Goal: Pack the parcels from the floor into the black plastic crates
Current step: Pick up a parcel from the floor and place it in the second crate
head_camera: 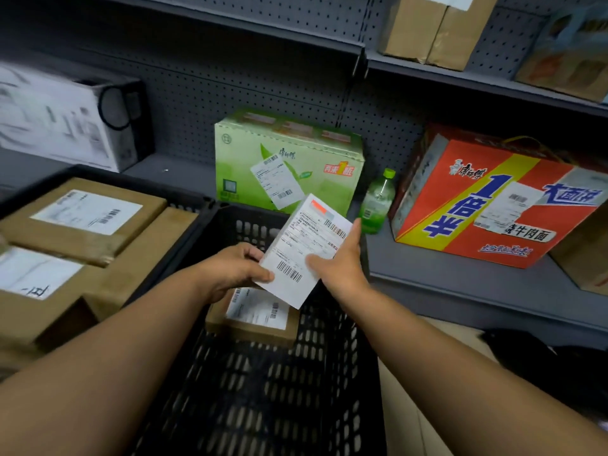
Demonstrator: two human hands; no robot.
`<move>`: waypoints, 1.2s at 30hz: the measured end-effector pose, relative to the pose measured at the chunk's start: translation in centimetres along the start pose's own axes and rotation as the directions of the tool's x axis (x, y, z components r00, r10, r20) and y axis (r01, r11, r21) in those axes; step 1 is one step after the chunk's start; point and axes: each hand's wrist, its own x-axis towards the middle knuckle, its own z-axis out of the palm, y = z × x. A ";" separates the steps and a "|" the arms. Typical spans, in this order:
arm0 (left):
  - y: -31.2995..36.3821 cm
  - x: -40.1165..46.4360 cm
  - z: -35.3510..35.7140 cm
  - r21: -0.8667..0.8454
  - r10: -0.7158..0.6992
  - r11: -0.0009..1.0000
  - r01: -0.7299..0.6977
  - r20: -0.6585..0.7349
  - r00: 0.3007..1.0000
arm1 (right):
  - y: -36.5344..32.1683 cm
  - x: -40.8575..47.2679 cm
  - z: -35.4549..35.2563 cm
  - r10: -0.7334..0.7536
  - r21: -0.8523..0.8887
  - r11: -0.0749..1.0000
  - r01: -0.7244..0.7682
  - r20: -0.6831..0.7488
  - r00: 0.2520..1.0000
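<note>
The black crate [263,390] lies nearest, under both bare forearms, its slotted floor mostly bare. At its far end sits one brown parcel [253,319] with a white label facing up. Left of this crate, a second crate [184,199] is packed with larger brown boxes [82,218]. Beyond the near crate, on the grey shelf [460,284], stand a green carton [286,159], a red carton [493,205] and a green bottle [378,202]. Above the near crate's parcel both hands hold a flat white-labelled parcel [306,251], tilted. The left hand [237,268] grips its lower left edge, thumb on top, fingers curled beneath. The right hand [339,261] clasps its right edge, thumb on the label and fingers hidden behind it.
</note>
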 end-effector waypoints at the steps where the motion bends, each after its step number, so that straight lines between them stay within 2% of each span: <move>1: -0.5 0.1 -0.4 -0.002 -0.010 1.000 0.010 -0.007 1.000 | 0.2 -0.1 1.2 0.017 -0.028 0.999 -0.018 -0.017 1.000; 7: -2.0 1.0 -1.9 0.022 0.011 1.000 -0.010 -0.082 0.997 | 1.7 -0.6 6.7 0.048 -0.101 0.993 -0.057 -0.095 0.994; 10: -2.6 1.5 -2.7 0.147 0.040 0.988 -0.040 -0.003 0.999 | 1.6 -0.1 8.2 0.121 -0.078 0.988 -0.134 -0.150 0.981; 13: -3.0 1.9 -3.8 0.192 0.036 0.980 -0.055 0.104 0.994 | 1.3 0.6 9.0 0.206 -0.073 0.973 -0.221 -0.172 0.963; 15: -3.1 2.1 -4.7 0.311 0.057 0.945 -0.104 0.159 0.986 | 1.5 1.2 9.5 0.263 -0.099 0.954 -0.283 -0.183 0.947; 17: -2.9 2.2 -5.6 0.534 0.183 0.817 -0.220 0.121 0.976 | 2.2 1.4 10.2 0.296 -0.174 0.930 -0.324 -0.168 0.940; 19: -2.3 2.4 -6.4 0.761 0.411 0.567 -0.316 0.071 0.909 | 3.6 1.0 10.9 0.288 -0.309 0.900 -0.308 -0.112 0.951; 21: -1.6 2.7 -7.4 0.882 0.565 0.301 -0.362 0.141 0.813 | 5.4 0.3 11.5 0.258 -0.453 0.859 -0.239 -0.020 0.966; 23: -1.5 3.6 -9.1 0.930 0.598 0.142 -0.338 0.192 0.778 | 6.9 -0.3 11.9 0.226 -0.577 0.806 -0.129 0.099 0.969; 24: -1.8 3.9 -10.0 0.944 0.584 0.127 -0.304 0.177 0.793 | 7.5 -0.3 12.1 0.209 -0.625 0.778 -0.066 0.158 0.965; 26: -2.7 4.5 -11.3 0.940 0.540 0.233 -0.250 0.089 0.837 | 8.4 0.2 12.6 0.183 -0.696 0.716 0.050 0.256 0.949; 28: -3.5 5.0 -11.6 0.906 0.524 0.331 -0.263 0.055 0.850 | 8.8 1.0 13.0 0.187 -0.742 0.660 0.112 0.308 0.933; 32: -3.6 5.4 -11.7 0.855 0.549 0.424 -0.299 0.020 0.835 | 9.4 2.9 14.2 0.210 -0.749 0.653 0.113 0.322 0.923; 36: -4.1 5.6 -12.0 0.829 0.558 0.465 -0.311 -0.001 0.830 | 10.0 3.4 16.6 0.205 -0.747 0.658 0.095 0.299 0.932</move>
